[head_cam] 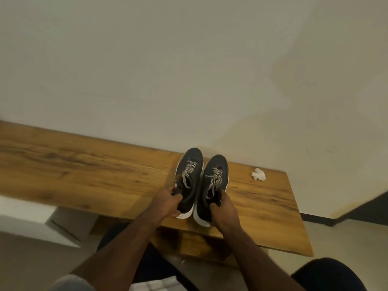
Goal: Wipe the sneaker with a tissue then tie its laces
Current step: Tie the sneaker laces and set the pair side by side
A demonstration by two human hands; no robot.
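Note:
Two dark sneakers with white soles and speckled white laces stand side by side on a wooden bench [84, 164], toes pointing at the wall. My left hand [168, 201] grips the heel opening of the left sneaker [190, 164]. My right hand [222, 208] grips the heel opening of the right sneaker [217, 166]. The laces on both lie loose over the tongues. A crumpled white tissue [258, 174] lies on the bench to the right of the shoes, apart from both hands.
A pale wall [189, 70] rises directly behind the bench. The bench's right end [298, 217] is close to the shoes. A white block [31, 217] sits low at the left. My knees show at the bottom of the view.

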